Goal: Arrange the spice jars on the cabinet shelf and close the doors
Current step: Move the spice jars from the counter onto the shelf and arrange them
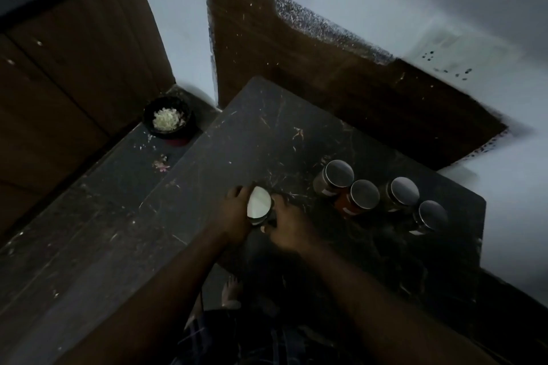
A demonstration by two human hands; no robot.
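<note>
Two hands hold one jar (259,207) on the dark table (225,151). The left hand (234,213) and right hand (289,230) are both closed around it. Four more jars (381,197) stand close together on the right. Lift the jar straight up, gripping tight. Room is open on the left, away from the table edge.

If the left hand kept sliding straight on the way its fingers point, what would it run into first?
The left hand, beside the white-lidded jar, points up and away across the dark marbled stone counter. That stretch looks bare, so the brown wooden panel at the back probably comes first. Depth is hard to judge in this dim view.
</note>
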